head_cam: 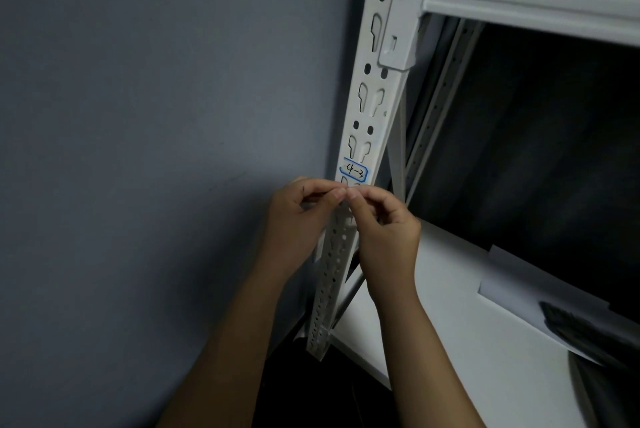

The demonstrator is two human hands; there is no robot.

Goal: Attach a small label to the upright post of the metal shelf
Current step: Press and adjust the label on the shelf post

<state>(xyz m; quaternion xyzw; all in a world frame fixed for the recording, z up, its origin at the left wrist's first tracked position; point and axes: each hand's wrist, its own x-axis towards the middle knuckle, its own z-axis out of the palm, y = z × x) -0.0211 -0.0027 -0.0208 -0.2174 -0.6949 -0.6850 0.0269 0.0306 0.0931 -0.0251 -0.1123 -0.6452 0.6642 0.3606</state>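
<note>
My label (354, 171), blue-edged and marked "4-3", already sits on the upright post (375, 95), just above my left hand (299, 209) and right hand (384, 219). The fingers (337, 192) of both are curled, tips meeting in front of the post, pinching something too small to make out. I judge the risk is a weak bond: the label spans slotted holes, so unpressed edges could lift, and a careless brush could skew it
</note>
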